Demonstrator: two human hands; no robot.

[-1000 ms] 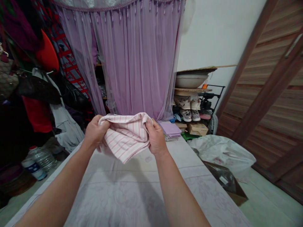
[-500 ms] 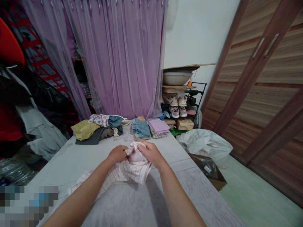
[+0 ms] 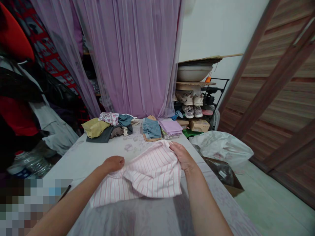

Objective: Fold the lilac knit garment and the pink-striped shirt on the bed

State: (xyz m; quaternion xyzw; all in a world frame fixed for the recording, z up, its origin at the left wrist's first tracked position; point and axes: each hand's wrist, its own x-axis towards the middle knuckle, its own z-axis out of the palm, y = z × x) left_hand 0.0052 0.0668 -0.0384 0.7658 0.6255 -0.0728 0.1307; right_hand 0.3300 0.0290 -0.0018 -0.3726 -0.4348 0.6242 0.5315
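Note:
A white garment with pink stripes [image 3: 155,173] spreads between my two hands, its lower part lying on the bed and its upper right part lifted. My left hand [image 3: 113,163] is closed in a fist at the garment's upper left edge, its grip partly hidden. At the upper right corner, the fingers of my right hand [image 3: 182,156] pinch the cloth. Past the garment lie folded blue denim [image 3: 151,128] and a folded lilac cloth stack [image 3: 171,127].
A loose heap of clothes with a yellow-green piece [image 3: 94,127] lies at the bed's far left. Beyond the right edge stand a white plastic bag [image 3: 221,147], an open cardboard box [image 3: 233,186] and a shoe rack [image 3: 221,93]. Purple curtains [image 3: 137,59] hang behind.
My hands have moved apart, the right one going rightward. The bunched garment is now spread wider between them. The camera view has shifted slightly.

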